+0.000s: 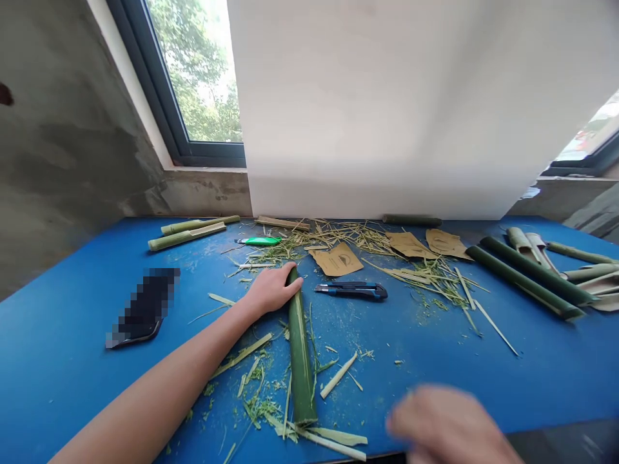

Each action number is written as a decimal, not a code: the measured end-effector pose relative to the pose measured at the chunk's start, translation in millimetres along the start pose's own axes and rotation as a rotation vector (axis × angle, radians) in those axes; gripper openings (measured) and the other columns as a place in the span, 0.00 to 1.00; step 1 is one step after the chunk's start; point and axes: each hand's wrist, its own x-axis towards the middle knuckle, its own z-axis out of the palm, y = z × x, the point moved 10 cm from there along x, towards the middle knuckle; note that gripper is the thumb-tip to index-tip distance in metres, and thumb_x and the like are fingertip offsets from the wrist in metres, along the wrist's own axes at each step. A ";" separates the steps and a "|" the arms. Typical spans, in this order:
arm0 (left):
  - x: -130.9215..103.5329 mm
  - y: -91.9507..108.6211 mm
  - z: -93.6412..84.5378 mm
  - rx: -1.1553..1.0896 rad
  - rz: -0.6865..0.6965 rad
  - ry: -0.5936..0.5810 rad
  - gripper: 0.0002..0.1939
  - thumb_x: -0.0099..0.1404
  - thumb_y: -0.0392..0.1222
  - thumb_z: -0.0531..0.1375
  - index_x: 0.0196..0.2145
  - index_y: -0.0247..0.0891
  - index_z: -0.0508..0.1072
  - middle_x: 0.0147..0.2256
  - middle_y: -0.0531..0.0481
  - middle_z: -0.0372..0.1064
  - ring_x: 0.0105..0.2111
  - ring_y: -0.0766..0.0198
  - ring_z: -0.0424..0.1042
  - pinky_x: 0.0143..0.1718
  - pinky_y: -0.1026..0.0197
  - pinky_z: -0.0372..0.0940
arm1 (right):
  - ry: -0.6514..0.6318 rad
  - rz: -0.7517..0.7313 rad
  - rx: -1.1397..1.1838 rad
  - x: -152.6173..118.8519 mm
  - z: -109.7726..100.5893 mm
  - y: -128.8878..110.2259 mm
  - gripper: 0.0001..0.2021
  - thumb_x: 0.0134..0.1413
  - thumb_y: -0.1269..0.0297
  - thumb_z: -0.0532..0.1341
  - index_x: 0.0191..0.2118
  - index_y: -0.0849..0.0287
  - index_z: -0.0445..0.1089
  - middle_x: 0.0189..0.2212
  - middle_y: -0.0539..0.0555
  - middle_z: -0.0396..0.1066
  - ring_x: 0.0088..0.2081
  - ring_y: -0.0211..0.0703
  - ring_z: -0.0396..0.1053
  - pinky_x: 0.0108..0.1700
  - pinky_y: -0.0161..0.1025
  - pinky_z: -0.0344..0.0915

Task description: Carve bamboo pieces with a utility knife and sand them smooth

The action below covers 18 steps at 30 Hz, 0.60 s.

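A green bamboo piece (300, 361) lies lengthwise on the blue table, with pale stripes down its upper face. My left hand (275, 287) is wrapped over its far end and presses it down. Low on the right, my right hand (445, 422) is apart from the bamboo and smeared by motion, so its fingers cannot be made out. Just right of the bamboo's far end lies a black and blue utility knife (352, 290). Pale bamboo strips (333, 441) and green shavings (264, 406) are scattered about the near end.
A green utility knife (261, 241) and brown paper pieces (337, 260) lie farther back among heaped bamboo slivers (360, 233). A dark phone (145, 306) is at left. Bamboo lengths lie at back left (188, 236) and right (527, 277). A white board (387, 116) stands behind.
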 end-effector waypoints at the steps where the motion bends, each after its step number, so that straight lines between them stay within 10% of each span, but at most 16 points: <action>1: 0.0 -0.3 -0.4 0.004 -0.001 0.001 0.30 0.74 0.59 0.46 0.63 0.39 0.65 0.47 0.39 0.79 0.46 0.45 0.77 0.46 0.52 0.66 | 0.016 -0.012 -0.013 24.6 -16.9 9.8 0.10 0.65 0.50 0.61 0.46 0.38 0.78 0.45 0.53 0.78 0.47 0.53 0.75 0.45 0.48 0.76; 4: -0.1 0.0 -1.7 0.005 0.015 0.006 0.30 0.74 0.60 0.46 0.63 0.40 0.66 0.48 0.40 0.79 0.47 0.46 0.77 0.46 0.53 0.66 | 0.030 -0.024 -0.291 104.8 -46.8 44.4 0.17 0.68 0.50 0.56 0.48 0.51 0.79 0.44 0.58 0.79 0.46 0.54 0.76 0.50 0.49 0.73; 7: 0.6 0.2 -2.6 -0.001 0.043 0.012 0.29 0.76 0.58 0.43 0.62 0.40 0.66 0.48 0.40 0.79 0.47 0.47 0.78 0.47 0.53 0.65 | -0.075 -0.063 -0.530 158.0 -32.6 74.6 0.20 0.65 0.49 0.59 0.54 0.56 0.76 0.48 0.61 0.77 0.50 0.58 0.74 0.53 0.53 0.71; 18: 10.8 -17.5 -5.6 -0.119 -0.008 0.100 0.17 0.73 0.52 0.50 0.47 0.42 0.74 0.34 0.47 0.78 0.35 0.54 0.76 0.35 0.57 0.61 | -0.004 -0.051 -0.369 153.2 -9.8 97.7 0.19 0.68 0.51 0.55 0.56 0.57 0.66 0.46 0.61 0.77 0.42 0.54 0.77 0.42 0.45 0.70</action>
